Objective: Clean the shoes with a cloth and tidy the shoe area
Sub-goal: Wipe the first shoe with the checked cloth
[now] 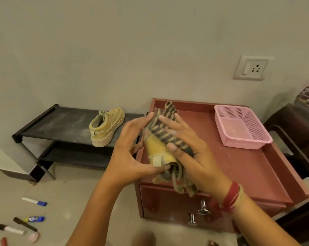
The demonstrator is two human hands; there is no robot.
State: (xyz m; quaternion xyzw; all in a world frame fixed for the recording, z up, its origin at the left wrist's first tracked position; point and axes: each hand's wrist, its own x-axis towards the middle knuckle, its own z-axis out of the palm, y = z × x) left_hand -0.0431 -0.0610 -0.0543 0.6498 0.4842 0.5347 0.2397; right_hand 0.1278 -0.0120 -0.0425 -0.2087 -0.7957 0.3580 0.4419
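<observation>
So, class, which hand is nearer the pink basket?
Right. The right hand, gripping the cloth, is just left of the pink basket; the left hand holds the shoe farther left.

Cloth (165, 128): dark grey and tan stripes. Yellow shoe (158, 150) with pale beige heel tab and laces; tan shoe (106, 126), dusty, paler sole. Rack (61, 125) black, tabletop (230, 166) brick red, mesh basket (240, 126) pink, wrist thread (232, 196) red.
</observation>
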